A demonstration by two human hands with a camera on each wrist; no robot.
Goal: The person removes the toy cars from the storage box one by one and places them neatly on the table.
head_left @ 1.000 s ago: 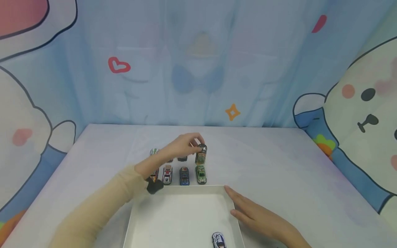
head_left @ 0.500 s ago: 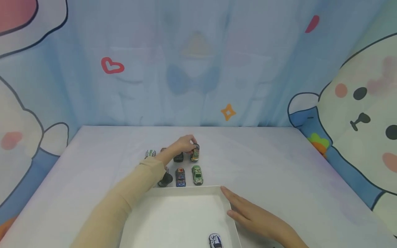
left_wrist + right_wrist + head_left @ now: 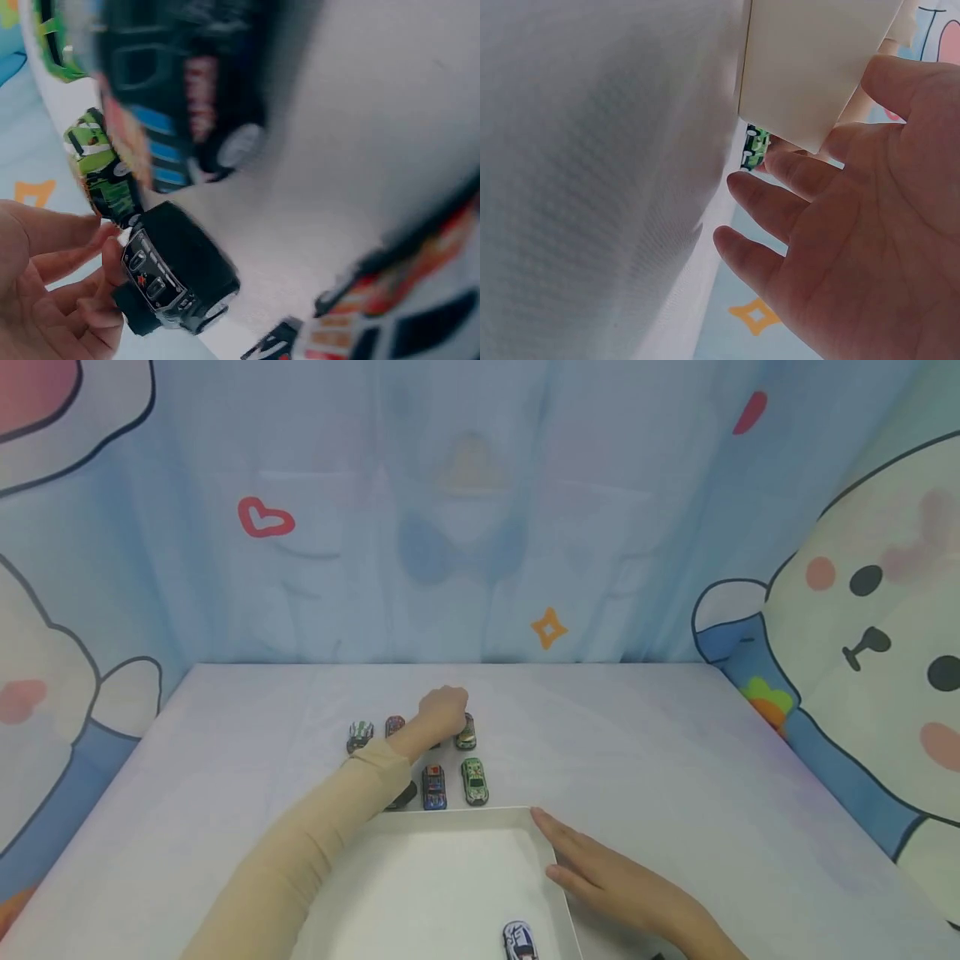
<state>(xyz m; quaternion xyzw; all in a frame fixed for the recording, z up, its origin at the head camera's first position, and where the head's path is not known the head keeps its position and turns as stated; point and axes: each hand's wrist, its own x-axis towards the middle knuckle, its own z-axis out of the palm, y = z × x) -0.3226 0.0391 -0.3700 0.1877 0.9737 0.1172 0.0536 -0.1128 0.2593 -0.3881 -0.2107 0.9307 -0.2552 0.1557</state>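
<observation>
At the back of the table my left hand (image 3: pixel 444 710) is at the far end of a green-and-yellow toy car (image 3: pixel 466 732), last on the right in the back row. The left wrist view shows its curled thumb and fingers pinching the end of that green toy car (image 3: pixel 105 169), close beside a black toy car (image 3: pixel 187 266). My right hand (image 3: pixel 607 877) rests with straight fingers along the right side of a white tray (image 3: pixel 450 818). From the right wrist, the same hand (image 3: pixel 855 202) touches the tray's wall (image 3: pixel 810 67).
In the front row are a blue toy car (image 3: pixel 434 787) and a green one (image 3: pixel 475 781). A white-and-green car (image 3: pixel 360 736) and a red one (image 3: pixel 395 725) stand back left. Inside the tray lies a white-and-blue car (image 3: pixel 519 941). The left forearm hides part of the rows.
My left hand has set the green-and-yellow car down in the back row and moved to its far end. The view has shifted slightly; the right hand stays at the tray.
</observation>
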